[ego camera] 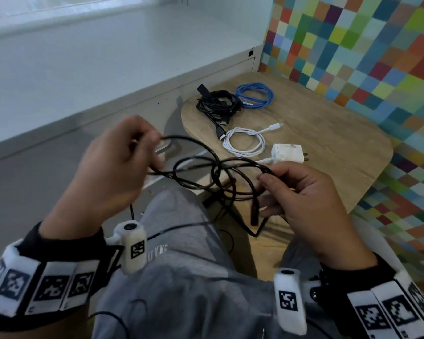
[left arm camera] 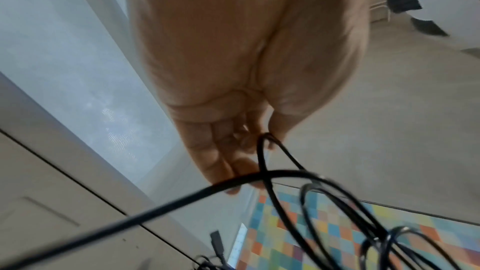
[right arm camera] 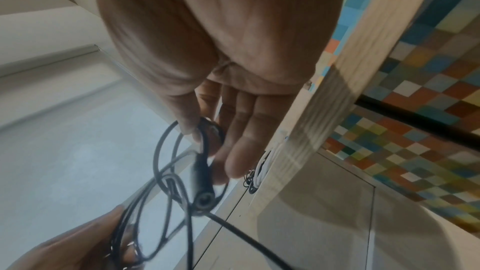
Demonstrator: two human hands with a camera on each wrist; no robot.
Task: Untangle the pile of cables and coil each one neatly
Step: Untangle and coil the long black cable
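Observation:
A thin black cable (ego camera: pixel 206 172) hangs in several loose loops between my two hands, above my lap. My left hand (ego camera: pixel 123 157) pinches one strand of it near the top left (left arm camera: pixel 265 139). My right hand (ego camera: pixel 291 189) pinches the loops (right arm camera: pixel 205 130) between thumb and forefinger, its other fingers straight. The cable's black barrel plug (ego camera: pixel 254 214) dangles below the right hand (right arm camera: pixel 201 188). On the wooden table (ego camera: pixel 328 148) lie a coiled blue cable (ego camera: pixel 255 95), a black cable bundle (ego camera: pixel 218 106) and a coiled white cable (ego camera: pixel 245 143).
A white charger plug (ego camera: pixel 288 154) lies on the table beside the white coil. A multicoloured checked wall (ego camera: pixel 377 57) stands to the right, a white ledge (ego camera: pixel 108 57) to the left. My grey-trousered leg (ego camera: pixel 181 253) is below the hands.

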